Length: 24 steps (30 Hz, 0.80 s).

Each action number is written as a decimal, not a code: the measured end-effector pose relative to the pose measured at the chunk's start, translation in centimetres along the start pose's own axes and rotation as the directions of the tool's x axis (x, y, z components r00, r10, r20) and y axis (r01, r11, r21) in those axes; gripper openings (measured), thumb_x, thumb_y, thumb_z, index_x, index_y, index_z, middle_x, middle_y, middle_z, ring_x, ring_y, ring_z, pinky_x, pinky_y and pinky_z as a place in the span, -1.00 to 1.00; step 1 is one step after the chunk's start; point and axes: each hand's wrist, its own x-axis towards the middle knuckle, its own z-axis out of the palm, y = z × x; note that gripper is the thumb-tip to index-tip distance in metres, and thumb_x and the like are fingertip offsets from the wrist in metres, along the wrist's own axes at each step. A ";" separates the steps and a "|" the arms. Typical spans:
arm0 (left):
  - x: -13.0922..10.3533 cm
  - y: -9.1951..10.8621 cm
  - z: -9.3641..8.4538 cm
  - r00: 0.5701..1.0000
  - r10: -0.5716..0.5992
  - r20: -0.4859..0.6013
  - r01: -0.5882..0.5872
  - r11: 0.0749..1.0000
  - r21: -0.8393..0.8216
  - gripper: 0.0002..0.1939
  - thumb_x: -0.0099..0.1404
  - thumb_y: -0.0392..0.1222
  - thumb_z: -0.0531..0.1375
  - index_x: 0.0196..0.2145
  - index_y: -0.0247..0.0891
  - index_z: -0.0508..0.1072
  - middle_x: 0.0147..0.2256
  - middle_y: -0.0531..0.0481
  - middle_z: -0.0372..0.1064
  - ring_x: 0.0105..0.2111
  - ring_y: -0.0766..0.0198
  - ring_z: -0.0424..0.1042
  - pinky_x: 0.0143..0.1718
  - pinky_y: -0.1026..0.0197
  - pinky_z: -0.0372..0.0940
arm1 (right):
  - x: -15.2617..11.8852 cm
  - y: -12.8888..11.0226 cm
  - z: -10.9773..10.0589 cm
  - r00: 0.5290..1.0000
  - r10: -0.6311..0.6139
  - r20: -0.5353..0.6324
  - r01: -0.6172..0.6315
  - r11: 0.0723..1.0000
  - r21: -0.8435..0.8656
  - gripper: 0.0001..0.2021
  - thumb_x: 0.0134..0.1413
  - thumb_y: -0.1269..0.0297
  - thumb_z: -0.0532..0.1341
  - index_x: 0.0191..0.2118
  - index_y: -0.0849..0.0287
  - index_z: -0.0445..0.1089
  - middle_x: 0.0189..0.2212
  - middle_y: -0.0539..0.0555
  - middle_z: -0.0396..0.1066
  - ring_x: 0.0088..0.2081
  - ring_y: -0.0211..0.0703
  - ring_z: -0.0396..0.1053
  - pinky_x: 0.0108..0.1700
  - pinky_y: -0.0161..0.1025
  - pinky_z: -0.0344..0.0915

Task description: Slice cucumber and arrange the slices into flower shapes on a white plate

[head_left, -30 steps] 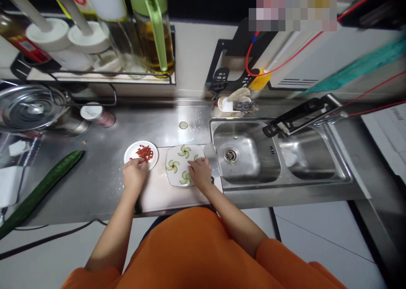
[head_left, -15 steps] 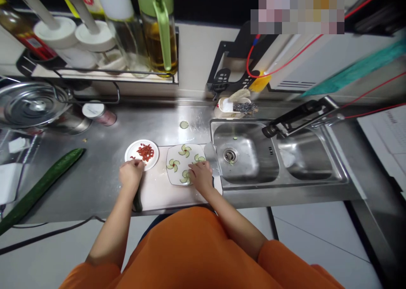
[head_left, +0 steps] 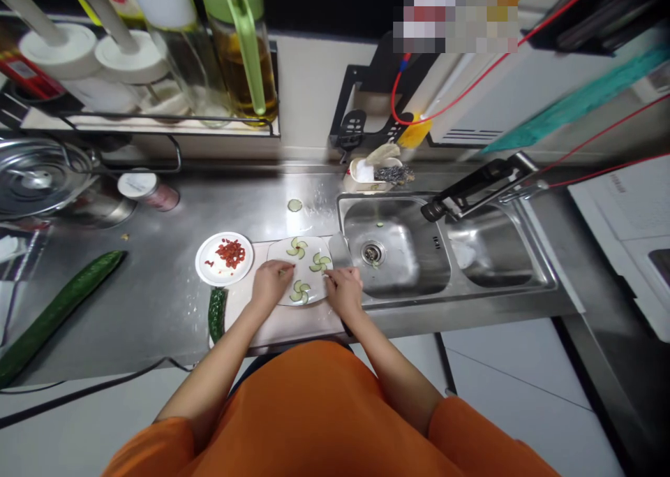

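Note:
A square white plate (head_left: 304, 270) lies on a pale cutting board (head_left: 285, 325), with several pinwheels of cucumber slices (head_left: 299, 292) on it. My left hand (head_left: 272, 283) is over the plate's left side, its fingertips pinched together; what they hold, if anything, is too small to make out. At the plate's right edge is my right hand (head_left: 344, 290), fingers curled and pressed together, their contents hidden. To the left sits a round white plate (head_left: 205, 270) with chopped red pieces (head_left: 231, 253). A cut cucumber piece (head_left: 216, 315) lies below it. A broad knife blade (head_left: 341, 252) shows beyond my right hand.
A double sink (head_left: 398, 292) is on the right, with a tap (head_left: 471, 194) over it. A long cucumber (head_left: 63, 309) lies at the left. Behind the board is a lone cucumber slice (head_left: 295, 204). A lidded pot (head_left: 47, 180) and a small jar (head_left: 151, 192) stand farther left.
My left hand has moved right, from the round plate to the square plate's left side. My right hand has drawn back from over the square plate to its right edge. The view has shifted slightly.

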 end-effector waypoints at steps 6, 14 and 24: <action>1.9 2.6 3.1 0.965 0.149 0.217 -0.165 0.984 0.059 -0.85 0.16 -0.26 0.18 -0.36 -0.21 0.56 -0.35 -0.04 0.49 -0.24 0.17 0.42 -0.14 0.16 0.28 | 1.0 0.0 -0.6 1.000 0.003 -0.026 -0.003 1.000 -0.009 -0.76 0.20 0.23 0.10 -0.11 0.00 0.48 -0.19 0.08 0.43 -0.06 -0.04 0.14 -0.21 -0.24 0.02; 3.1 3.3 3.9 0.919 0.247 0.306 -0.283 0.956 0.079 -0.87 0.15 -0.26 0.19 -0.37 -0.22 0.56 -0.38 -0.08 0.46 -0.28 0.17 0.39 -0.17 0.15 0.26 | 2.0 -0.5 -0.7 0.999 -0.009 0.036 0.011 0.998 -0.063 -0.78 0.21 0.18 0.10 -0.14 -0.06 0.47 -0.19 0.05 0.41 -0.04 -0.04 0.13 -0.22 -0.24 0.03; 3.3 2.9 4.2 0.959 0.154 0.236 -0.164 0.986 0.026 -0.85 0.15 -0.26 0.20 -0.31 -0.23 0.55 -0.33 -0.05 0.49 -0.24 0.18 0.41 -0.14 0.17 0.27 | 2.5 -0.5 -0.2 0.999 0.052 0.010 -0.052 0.999 0.006 -0.77 0.21 0.18 0.10 -0.22 -0.01 0.51 -0.23 0.06 0.44 -0.07 -0.06 0.16 -0.22 -0.23 0.02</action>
